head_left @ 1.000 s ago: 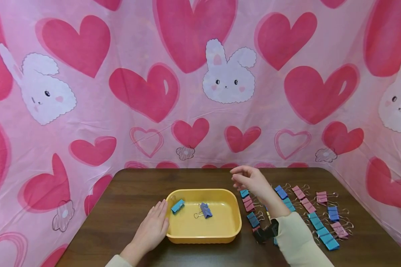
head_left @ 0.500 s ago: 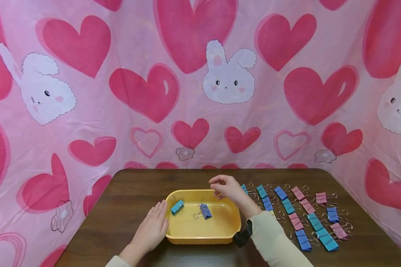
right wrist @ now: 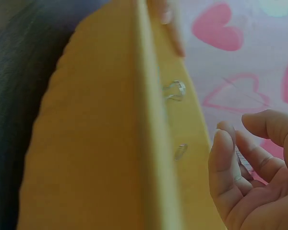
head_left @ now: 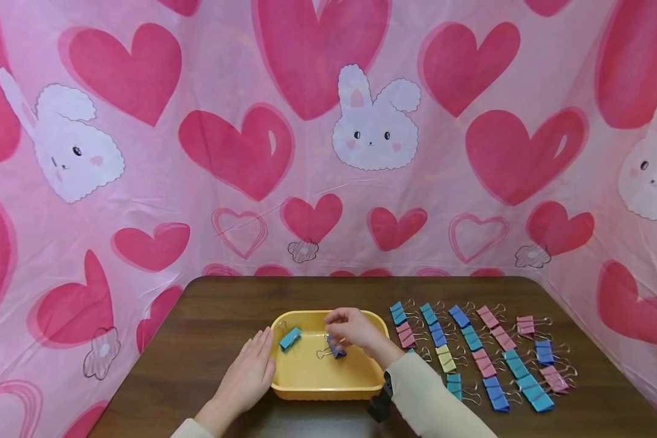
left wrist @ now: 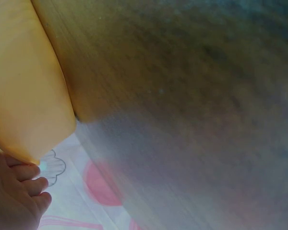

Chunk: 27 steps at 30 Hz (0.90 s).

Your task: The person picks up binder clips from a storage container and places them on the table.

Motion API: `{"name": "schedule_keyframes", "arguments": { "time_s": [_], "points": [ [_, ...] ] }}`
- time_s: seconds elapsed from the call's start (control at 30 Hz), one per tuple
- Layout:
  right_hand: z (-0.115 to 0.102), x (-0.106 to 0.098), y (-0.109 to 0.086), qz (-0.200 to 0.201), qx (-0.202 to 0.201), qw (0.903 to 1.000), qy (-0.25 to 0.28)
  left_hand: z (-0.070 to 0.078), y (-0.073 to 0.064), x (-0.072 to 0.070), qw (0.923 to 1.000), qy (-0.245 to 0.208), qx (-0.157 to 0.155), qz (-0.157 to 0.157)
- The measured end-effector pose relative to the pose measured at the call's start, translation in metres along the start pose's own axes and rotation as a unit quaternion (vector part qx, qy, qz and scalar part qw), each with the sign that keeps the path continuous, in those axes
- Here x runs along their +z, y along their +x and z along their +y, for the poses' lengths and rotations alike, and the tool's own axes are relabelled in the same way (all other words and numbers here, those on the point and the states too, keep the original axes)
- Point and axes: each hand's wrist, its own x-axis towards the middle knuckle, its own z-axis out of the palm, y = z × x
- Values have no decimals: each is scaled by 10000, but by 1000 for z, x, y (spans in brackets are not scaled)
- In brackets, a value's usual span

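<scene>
A yellow plastic tray [head_left: 301, 389] stands on the dark wooden table. Inside it lie a teal binder clip [head_left: 290, 339] by the left wall and a blue-violet binder clip [head_left: 336, 351] near the middle. My left hand [head_left: 247, 367] rests flat, fingers straight, against the tray's left side; the left wrist view shows its fingertips at the tray wall. Over the tray is my right hand [head_left: 356, 328], overlapping the blue-violet clip in the head view. Its thumb and fingers are loosely bent and apart, with nothing between them in the right wrist view, where wire handles [right wrist: 177, 90] show past the rim.
Right of the tray, binder clips lie in slanting columns: teal [head_left: 535, 392], pink [head_left: 485, 363], blue [head_left: 496, 394] and yellow [head_left: 446, 359]. My right forearm and its dark wrist strap [head_left: 380, 401] cross the tray's right front corner. A pink heart-patterned cloth [head_left: 306, 182] hangs behind the table.
My right hand has moved left from above the clip columns to over the tray, uncovering clips on the right. The left hand and both clips in the tray have stayed put.
</scene>
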Motion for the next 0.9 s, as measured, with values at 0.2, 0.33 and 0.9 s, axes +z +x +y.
{"name": "schedule_keyframes", "arguments": {
  "time_s": [0.2,0.33,0.9],
  "points": [
    [7,9,4,1,261,9997,33,0,0,-1,9999,-45,-97,-89],
    [12,13,6,43,388,9992,-70,0,0,0,9999,-25,-72,-72],
    [24,14,6,211,462,9987,-11,0,0,-1,9998,-65,-122,-147]
  ]
}}
